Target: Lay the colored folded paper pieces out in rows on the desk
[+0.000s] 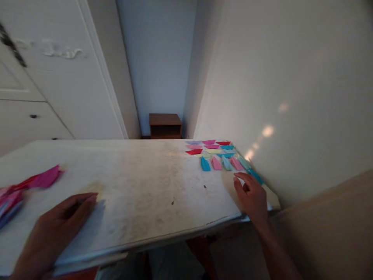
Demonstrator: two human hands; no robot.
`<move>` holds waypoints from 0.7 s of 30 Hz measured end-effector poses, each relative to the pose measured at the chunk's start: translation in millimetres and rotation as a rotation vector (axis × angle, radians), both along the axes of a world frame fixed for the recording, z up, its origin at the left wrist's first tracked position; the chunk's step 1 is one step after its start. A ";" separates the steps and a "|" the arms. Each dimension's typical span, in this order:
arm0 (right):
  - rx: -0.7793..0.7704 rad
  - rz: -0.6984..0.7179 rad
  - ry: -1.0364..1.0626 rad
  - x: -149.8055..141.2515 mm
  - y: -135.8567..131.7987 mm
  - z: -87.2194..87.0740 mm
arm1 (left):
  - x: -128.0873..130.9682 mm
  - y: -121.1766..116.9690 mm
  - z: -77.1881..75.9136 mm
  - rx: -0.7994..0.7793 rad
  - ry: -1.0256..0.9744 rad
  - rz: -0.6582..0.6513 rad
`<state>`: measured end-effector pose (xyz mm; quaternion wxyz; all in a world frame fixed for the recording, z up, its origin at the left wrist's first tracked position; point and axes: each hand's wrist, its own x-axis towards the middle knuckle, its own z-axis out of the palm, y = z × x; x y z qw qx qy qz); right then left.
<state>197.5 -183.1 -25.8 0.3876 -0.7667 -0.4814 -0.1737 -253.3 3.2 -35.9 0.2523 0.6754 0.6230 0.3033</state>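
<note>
My left hand (62, 219) hovers over the left part of the white table (131, 182), thumb and fingertips pressed together. A pale yellowish patch lies by the fingertips; whether it is a held piece or the tabletop I cannot tell. To its left is a loose pile of magenta, red and purple folded pieces (43, 179), paper or cloth. My right hand (252, 194) is at the table's right end, finger and thumb slightly apart with nothing visible between them. Just beyond it are rows of small folded colored pieces, among them a pink one (236, 163) and a blue one (205, 164).
A bare wall (276, 97) runs along the right side of the table. White cabinets with drawers (35, 112) stand at the left. A brown wooden shelf unit (165, 119) sits beyond the far edge. Small dark specks (172, 202) dot the worn tabletop.
</note>
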 end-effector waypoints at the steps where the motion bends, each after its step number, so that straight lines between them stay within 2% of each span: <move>1: 0.002 0.102 0.036 -12.7 5.1 2.3 | 4.5 -3.9 5.5 0.012 -0.044 0.026; 3: -0.024 0.280 0.114 -37.4 16.9 6.6 | 9.7 -9.4 11.3 0.021 -0.096 0.025; 6: -0.094 0.468 0.227 -68.9 36.2 8.6 | 9.5 -13.3 10.0 0.060 -0.157 -0.060; 10: -0.186 0.611 0.293 -98.7 57.0 5.2 | 6.1 -17.0 3.7 0.094 -0.253 -0.095; 14: -0.260 0.701 0.263 -112.9 63.6 0.1 | 0.0 -23.7 1.5 0.151 -0.373 -0.097; 16: -0.298 0.724 0.213 -113.1 63.0 -3.1 | -9.2 -26.7 2.6 0.278 -0.309 -0.069; 19: -0.334 0.735 0.138 -107.7 61.9 -7.1 | -34.6 -27.2 6.9 0.509 -0.102 -0.015; 21: -0.334 0.742 0.097 -103.2 62.3 -9.0 | -57.4 -24.5 10.6 0.568 0.011 0.068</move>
